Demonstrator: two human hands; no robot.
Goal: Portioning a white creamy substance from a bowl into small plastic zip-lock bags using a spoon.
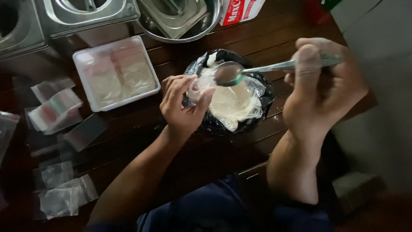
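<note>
Right hand [319, 90] grips a metal spoon [240, 71] by the handle, fingers curled tight, bowl level over the powder bag [231, 101] so nothing spills. Left hand [182, 103] pinches a small clear pouch [198, 88] at the bag's rim, mouth held up beside the spoon. The bag sits mid-surface, near the body. White tray [115, 71] of filled pouches lies just left; empty pouches [60, 189] wait at the far left.
</note>
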